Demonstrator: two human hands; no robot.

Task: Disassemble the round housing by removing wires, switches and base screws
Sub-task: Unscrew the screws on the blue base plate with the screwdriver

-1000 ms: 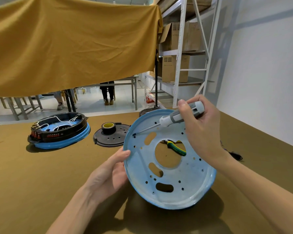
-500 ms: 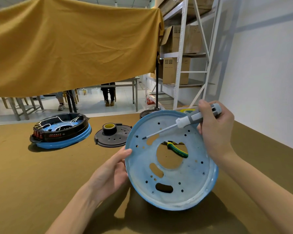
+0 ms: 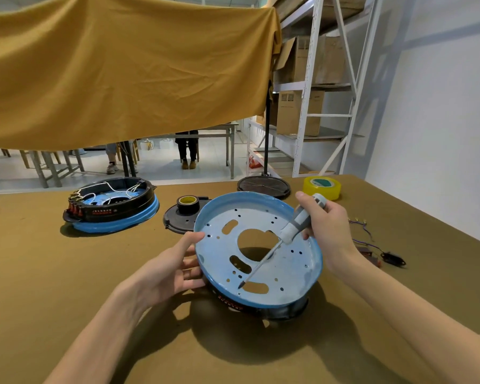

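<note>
the round housing (image 3: 277,261) sits near the middle of the table (image 3: 39,273), with its pale blue base turned up and a little tilted toward the camera, and a black ring with red marks shows under its near edge. the left hand (image 3: 166,275) holds the left rim of the housing, the thumb lies on top of the rim and the fingers curl under the side. the right hand (image 3: 324,225) grips the grey handle of a screwdriver (image 3: 294,231), and the thin shaft goes down and to the left, so that the tip touches the base beside an oval slot near the near edge. far left on the table stands a second housing (image 3: 111,209), black over blue, with white wires inside. between the two lies a black disc (image 3: 178,220) with a small roll of tape (image 3: 188,203) on it. a yellow tape roll (image 3: 322,187) lies far right, and loose wires (image 3: 372,242) with a black part lie right of the right hand.
</note>
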